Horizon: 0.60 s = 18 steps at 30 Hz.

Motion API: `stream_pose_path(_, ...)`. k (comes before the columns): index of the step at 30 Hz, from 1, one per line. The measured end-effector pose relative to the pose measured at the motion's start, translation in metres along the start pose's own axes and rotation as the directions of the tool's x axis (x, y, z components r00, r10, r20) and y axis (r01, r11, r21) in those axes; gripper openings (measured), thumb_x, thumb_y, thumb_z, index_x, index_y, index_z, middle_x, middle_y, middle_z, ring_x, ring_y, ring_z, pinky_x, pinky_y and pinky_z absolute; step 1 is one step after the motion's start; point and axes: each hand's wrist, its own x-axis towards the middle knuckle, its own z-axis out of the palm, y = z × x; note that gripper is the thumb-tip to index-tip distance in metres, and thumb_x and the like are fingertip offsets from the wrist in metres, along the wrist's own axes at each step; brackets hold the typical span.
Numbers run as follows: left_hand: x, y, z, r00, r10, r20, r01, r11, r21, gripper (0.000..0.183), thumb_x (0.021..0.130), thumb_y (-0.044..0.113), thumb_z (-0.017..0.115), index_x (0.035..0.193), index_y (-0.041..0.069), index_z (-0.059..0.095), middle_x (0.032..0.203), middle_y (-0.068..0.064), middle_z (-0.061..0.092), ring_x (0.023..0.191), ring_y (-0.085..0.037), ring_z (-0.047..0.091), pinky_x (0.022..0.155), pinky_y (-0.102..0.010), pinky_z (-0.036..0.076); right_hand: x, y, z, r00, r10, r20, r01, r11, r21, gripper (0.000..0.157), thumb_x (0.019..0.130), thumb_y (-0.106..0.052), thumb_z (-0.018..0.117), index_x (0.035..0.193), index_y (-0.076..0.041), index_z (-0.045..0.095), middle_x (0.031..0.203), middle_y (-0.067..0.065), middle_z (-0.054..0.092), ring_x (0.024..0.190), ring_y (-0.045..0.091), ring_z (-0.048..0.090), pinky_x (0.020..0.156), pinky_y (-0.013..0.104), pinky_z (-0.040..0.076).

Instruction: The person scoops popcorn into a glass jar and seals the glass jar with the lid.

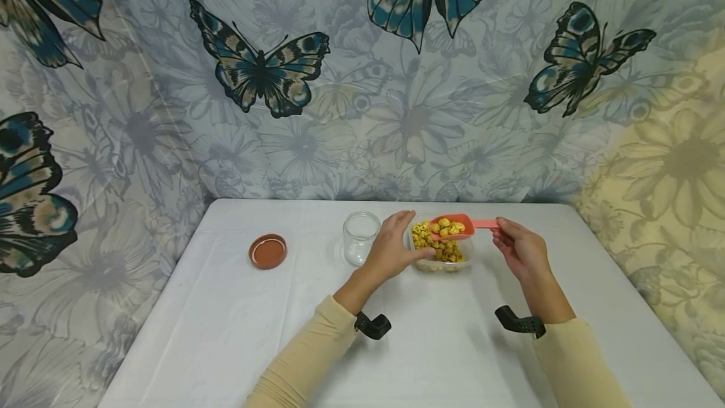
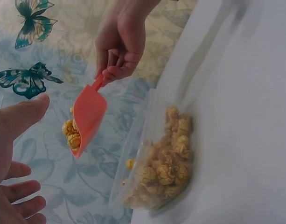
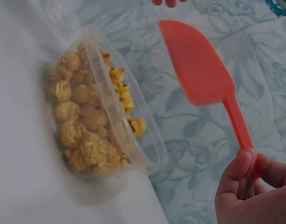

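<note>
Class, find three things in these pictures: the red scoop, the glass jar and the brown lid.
Red scoop (image 3: pixel 197 67), right wrist view: outside of its bowl.
Glass jar (image 1: pixel 357 246), head view: its clear side wall.
Brown lid (image 1: pixel 268 251), head view: middle of its face.

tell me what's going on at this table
A person's right hand holds a scoop by its handle, with some popcorn in it. The scoop is raised over a clear tub that holds more popcorn. The left hand is open near the tub and holds nothing. Beside it, a glass jar stands uncovered and looks empty, and a brown lid lies on the table to the jar's left.
</note>
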Motion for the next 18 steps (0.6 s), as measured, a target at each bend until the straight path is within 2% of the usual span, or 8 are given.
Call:
stream_pose_path(3,0.0,0.001,-0.003,1.0,0.024,-0.019,-0.023,0.999,0.025,0.085,0.082,0.046,0.075,0.15,0.011,0.038,0.153,-0.008,0.038,0.143,-0.027,0.035,0.113,-0.046,0.039,0.001,-0.002,0.005,1.0,0.001,0.014,-0.001,1.0,0.001,0.006,0.091,-0.011,0.067,0.089,-0.012,0.073,0.075,0.0,0.072,0.065,0.009,0.066,0.064,0.02,0.058)
stream_pose_path(8,0.001,-0.001,-0.007,0.995,0.063,-0.071,-0.055,0.992,0.117,0.084,0.081,0.048,0.075,0.148,0.008,0.041,0.15,-0.009,0.041,0.141,-0.026,0.038,0.114,-0.041,0.039,0.004,-0.006,0.012,0.999,-0.012,0.052,0.011,1.0,0.005,0.008,0.091,-0.01,0.067,0.087,-0.011,0.074,0.075,0.002,0.072,0.065,0.01,0.066,0.065,0.02,0.058)
stream_pose_path(18,0.001,-0.009,-0.019,0.992,0.086,-0.09,-0.073,0.989,0.13,0.085,0.08,0.047,0.077,0.147,0.008,0.042,0.15,-0.011,0.041,0.141,-0.029,0.038,0.114,-0.045,0.037,0.009,-0.009,0.021,0.997,0.001,0.071,-0.002,1.0,0.012,0.012,0.092,-0.008,0.065,0.084,-0.01,0.073,0.072,0.002,0.071,0.063,0.011,0.067,0.063,0.021,0.058)
